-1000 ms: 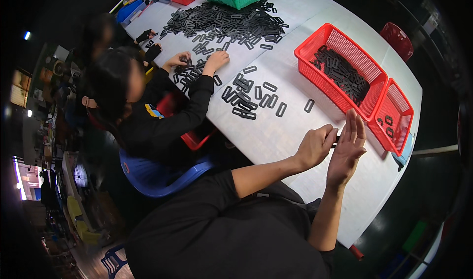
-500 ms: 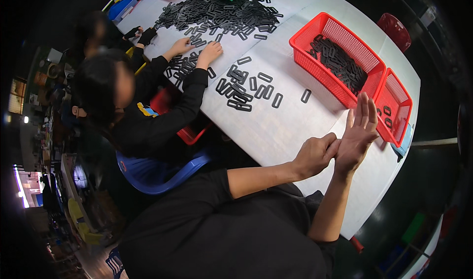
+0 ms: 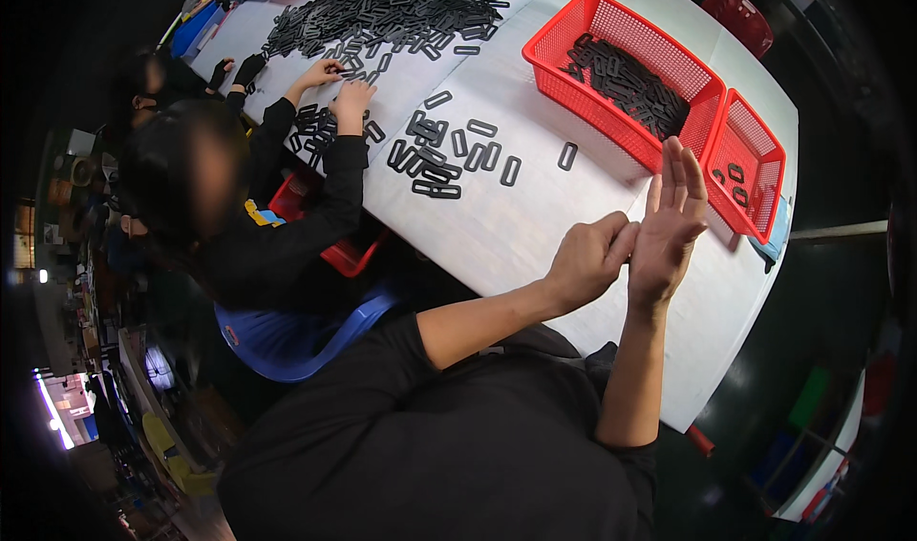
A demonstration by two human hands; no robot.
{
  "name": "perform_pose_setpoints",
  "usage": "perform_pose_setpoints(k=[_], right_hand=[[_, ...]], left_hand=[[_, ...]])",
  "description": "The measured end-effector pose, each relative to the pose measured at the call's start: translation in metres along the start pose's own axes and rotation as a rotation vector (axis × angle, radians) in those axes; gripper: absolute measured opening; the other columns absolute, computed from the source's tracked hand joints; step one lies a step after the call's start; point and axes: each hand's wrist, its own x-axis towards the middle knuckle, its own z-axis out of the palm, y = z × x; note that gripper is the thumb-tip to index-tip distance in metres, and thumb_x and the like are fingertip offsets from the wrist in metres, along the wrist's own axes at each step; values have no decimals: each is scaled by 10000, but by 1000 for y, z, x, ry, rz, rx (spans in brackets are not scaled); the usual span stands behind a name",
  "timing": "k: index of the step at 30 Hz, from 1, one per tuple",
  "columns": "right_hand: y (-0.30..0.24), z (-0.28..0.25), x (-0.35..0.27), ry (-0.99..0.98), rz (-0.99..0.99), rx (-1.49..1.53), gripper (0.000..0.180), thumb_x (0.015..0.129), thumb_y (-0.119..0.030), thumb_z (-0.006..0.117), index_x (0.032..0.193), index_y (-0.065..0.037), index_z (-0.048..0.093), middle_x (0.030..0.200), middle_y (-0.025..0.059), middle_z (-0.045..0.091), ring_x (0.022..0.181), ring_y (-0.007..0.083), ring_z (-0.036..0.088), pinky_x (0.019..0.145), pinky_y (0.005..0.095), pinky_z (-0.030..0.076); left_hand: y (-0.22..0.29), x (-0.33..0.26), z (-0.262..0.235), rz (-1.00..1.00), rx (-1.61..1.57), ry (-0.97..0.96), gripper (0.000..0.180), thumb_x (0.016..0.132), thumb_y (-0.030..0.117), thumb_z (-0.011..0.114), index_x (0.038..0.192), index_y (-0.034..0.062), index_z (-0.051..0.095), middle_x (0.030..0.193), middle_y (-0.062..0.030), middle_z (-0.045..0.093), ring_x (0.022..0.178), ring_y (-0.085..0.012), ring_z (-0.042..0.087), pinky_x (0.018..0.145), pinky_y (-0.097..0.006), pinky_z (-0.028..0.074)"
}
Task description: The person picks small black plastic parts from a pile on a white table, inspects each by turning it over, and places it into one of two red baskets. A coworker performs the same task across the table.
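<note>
While left hand touches right hand, both empty

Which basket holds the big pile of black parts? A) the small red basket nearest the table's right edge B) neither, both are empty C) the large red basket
C: the large red basket holds a dense heap of black parts, while the small red basket beside it has only a few pieces on its floor.
</note>
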Motion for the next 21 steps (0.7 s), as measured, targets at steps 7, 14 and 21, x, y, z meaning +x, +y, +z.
perform_pose_setpoints(k=[7, 14, 21], right_hand=[[-6, -4, 2, 47, -26, -22, 795, 827, -660, 342, 1327, -44, 297, 1384, 163, 308, 1328, 297, 217, 1084, 493, 64], [-3, 2, -12, -41, -53, -12, 761, 864, -615, 310, 1327, -11, 291, 1378, 164, 320, 1325, 287, 227, 1099, 416, 105], [1, -26, 18, 109, -45, -56, 691, 885, -593, 282, 1317, -54, 322, 1365, 146, 342, 1326, 262, 222, 1095, 430, 87]], left_hand=[[6, -6, 7, 26, 74, -2, 282, 920, 194, 463, 727, -9, 495, 546, -99, 535, 478, -142, 491, 480, -288, 401], [1, 11, 0, 16, 118, 28, 299, 920, 206, 469, 714, -8, 501, 528, -81, 509, 487, -94, 475, 456, -282, 385], [7, -10, 6, 123, 137, -141, 290, 936, 198, 451, 721, 8, 498, 505, -6, 448, 477, -49, 411, 434, -240, 342]])
